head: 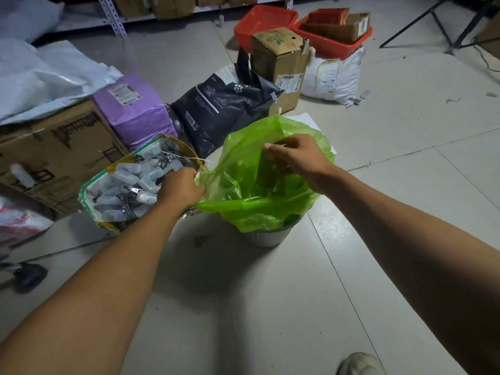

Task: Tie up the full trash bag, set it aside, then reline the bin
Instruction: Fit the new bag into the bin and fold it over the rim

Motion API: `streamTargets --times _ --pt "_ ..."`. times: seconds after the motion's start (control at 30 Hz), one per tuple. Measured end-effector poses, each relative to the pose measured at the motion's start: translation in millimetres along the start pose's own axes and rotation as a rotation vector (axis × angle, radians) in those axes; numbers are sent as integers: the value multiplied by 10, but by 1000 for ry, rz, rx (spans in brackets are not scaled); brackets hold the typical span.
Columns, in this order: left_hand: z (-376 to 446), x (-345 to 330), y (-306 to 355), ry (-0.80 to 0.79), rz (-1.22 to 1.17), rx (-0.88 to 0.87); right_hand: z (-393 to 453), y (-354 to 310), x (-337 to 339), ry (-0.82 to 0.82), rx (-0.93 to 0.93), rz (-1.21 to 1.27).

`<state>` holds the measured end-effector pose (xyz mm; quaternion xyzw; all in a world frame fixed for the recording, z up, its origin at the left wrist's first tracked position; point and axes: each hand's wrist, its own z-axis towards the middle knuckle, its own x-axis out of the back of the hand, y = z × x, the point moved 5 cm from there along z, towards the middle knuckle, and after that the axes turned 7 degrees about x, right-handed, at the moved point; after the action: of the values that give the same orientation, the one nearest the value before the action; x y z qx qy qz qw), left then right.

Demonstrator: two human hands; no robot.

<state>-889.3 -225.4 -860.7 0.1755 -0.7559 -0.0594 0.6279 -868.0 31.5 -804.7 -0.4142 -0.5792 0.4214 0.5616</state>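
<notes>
A translucent green trash bag (251, 169) sits in a small grey bin (266, 235) on the tiled floor, its mouth pulled up and open above the rim. My left hand (180, 189) grips the bag's left edge in a fist. My right hand (296, 154) pinches the bag's far edge from above, fingers curled into the plastic. The bag hides most of the bin; only its lower front wall shows. What the bag holds is not clear through the plastic.
An open box of small plastic bottles and clips (135, 182) stands just left of the bin. Behind are a purple parcel (135, 109), a black bag (224, 109), cardboard boxes (278, 66) and red baskets (265, 20). My shoe (359, 364) is at the bottom right.
</notes>
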Motion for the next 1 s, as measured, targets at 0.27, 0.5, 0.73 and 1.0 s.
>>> streamTargets --times 0.27,0.5,0.73,1.0 --pt "-91 354 324 271 -317 -233 91 97 89 152 -42 -42" --pt "-170 194 650 27 -366 -435 146 8 4 174 -72 194" --pt "-25 -26 620 -135 -338 -311 183 188 190 175 -69 -133" --pt "52 -250 584 -280 -298 -166 178 419 418 181 -46 -529"
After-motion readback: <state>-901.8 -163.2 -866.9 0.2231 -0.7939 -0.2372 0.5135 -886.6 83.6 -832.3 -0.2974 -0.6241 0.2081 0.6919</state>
